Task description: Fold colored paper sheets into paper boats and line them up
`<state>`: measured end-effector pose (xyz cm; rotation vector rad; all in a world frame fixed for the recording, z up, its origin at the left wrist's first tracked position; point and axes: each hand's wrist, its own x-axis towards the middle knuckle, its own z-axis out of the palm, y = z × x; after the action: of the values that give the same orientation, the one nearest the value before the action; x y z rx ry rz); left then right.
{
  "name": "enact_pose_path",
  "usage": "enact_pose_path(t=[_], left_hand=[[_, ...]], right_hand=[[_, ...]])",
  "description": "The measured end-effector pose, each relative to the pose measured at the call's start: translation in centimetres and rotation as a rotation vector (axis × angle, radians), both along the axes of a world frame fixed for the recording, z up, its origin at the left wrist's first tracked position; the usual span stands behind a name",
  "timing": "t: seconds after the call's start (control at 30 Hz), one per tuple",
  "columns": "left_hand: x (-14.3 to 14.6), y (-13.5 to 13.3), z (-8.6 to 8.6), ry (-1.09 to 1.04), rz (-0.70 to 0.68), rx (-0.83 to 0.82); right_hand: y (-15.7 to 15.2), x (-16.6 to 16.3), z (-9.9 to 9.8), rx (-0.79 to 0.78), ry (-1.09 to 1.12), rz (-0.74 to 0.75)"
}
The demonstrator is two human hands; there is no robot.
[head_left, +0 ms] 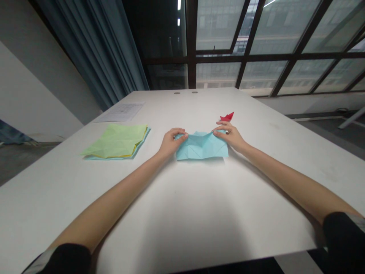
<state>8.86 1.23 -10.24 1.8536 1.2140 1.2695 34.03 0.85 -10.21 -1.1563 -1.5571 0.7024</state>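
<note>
A light-blue sheet of origami paper (pixel 202 147), creased and partly folded, lies at the middle of the white table (pixel 196 213). At its upper left corner my left hand (pixel 172 141) pinches the edge between thumb and fingers. The upper right part of the same edge is gripped by my right hand (pixel 230 135), thumb in front. Between the two hands the paper's upper edge bows, and a small flap shows behind it. Just beyond my right hand sits a small red folded paper boat (pixel 227 117).
A stack of green, yellow and blue paper sheets (pixel 116 140) lies to the left. Behind it is a printed white sheet (pixel 121 112). Two round cable holes mark the table's far end, near a blue curtain (pixel 97 45) and dark-framed windows (pixel 218 24).
</note>
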Motion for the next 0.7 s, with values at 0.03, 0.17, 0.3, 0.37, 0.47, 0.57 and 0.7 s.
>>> enact_pose_path(t=[0.03,0.17,0.3,0.37,0.47,0.57,0.7], left_hand=[[-0.2,0.1,0.0,0.012,-0.013,-0.007],[-0.7,-0.1,0.6,0.181,-0.131,0.041],[-0.5,-1.3,2.2,0.419,-0.238,0.196],[-0.3,-1.7,2.9,0.500,-0.265,0.248],[-0.1,-1.9,3.2,0.475,-0.198,0.225],[-0.2,-1.1,2.7,0.273,-0.038,0.134],[-0.2,0.0,1.5,-0.036,0.095,-0.004]], right_hand=[[0.1,0.1,0.0,-0.029,0.035,0.021],[0.3,0.3,0.0,-0.194,0.180,0.155],[0.0,0.2,0.1,-0.186,0.118,0.212],[-0.1,0.1,0.2,-0.128,0.024,0.222],[0.0,-0.1,0.2,-0.021,-0.026,0.114],[0.3,-0.3,0.0,-0.046,0.144,-0.031],[0.2,-0.8,-0.3,-0.327,0.426,-0.031]])
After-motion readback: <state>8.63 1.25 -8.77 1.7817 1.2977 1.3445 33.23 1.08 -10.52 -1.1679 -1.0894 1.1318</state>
